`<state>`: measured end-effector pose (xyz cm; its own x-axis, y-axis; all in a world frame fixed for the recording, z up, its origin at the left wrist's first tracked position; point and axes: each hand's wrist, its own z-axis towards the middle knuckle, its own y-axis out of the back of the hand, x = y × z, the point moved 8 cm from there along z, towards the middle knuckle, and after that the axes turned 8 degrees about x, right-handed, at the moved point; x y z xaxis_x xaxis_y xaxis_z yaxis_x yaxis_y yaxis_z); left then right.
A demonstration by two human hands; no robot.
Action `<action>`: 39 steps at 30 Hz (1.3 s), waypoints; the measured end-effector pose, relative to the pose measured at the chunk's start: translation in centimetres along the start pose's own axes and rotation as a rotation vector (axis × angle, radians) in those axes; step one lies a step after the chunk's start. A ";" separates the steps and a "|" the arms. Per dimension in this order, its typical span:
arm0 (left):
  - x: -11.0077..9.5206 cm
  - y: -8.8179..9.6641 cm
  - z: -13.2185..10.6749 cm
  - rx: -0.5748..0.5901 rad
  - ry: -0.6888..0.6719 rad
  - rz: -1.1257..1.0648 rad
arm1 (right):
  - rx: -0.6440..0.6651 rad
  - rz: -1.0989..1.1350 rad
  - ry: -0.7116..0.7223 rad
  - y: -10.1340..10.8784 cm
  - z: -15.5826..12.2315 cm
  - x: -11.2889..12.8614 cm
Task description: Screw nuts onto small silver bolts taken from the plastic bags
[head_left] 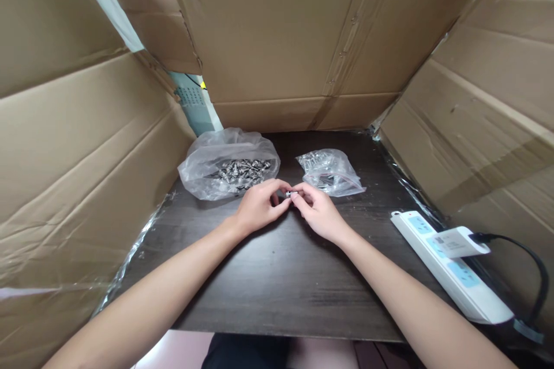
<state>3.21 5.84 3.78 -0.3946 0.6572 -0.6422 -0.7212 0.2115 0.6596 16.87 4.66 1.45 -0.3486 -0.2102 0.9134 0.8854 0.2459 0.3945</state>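
— What's your grip?
— My left hand and right hand pinch one small silver metal screw between fingertips.
— Where?
— Above the dark wooden table, just before the clear plastic bag of screws.

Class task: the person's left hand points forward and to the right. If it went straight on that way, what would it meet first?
The left hand would first meet the small metal part pinched at its fingertips, then the right hand touching it. Beyond lies the small zip bag, probably next; depth is unclear.
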 end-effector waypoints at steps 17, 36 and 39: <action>0.4 -0.1 0.0 0.023 0.073 -0.014 | -0.039 -0.075 0.036 0.1 -0.1 0.5; 0.0 -0.2 -0.1 0.033 -0.024 -0.050 | -0.018 -0.089 -0.015 0.5 -0.2 0.8; 0.2 -0.1 -0.1 0.025 -0.016 -0.041 | -0.037 -0.070 -0.009 0.5 -0.3 0.9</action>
<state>3.19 5.85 3.55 -0.3561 0.6588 -0.6627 -0.7220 0.2563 0.6427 17.09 4.32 2.42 -0.4126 -0.2172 0.8847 0.8694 0.1962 0.4536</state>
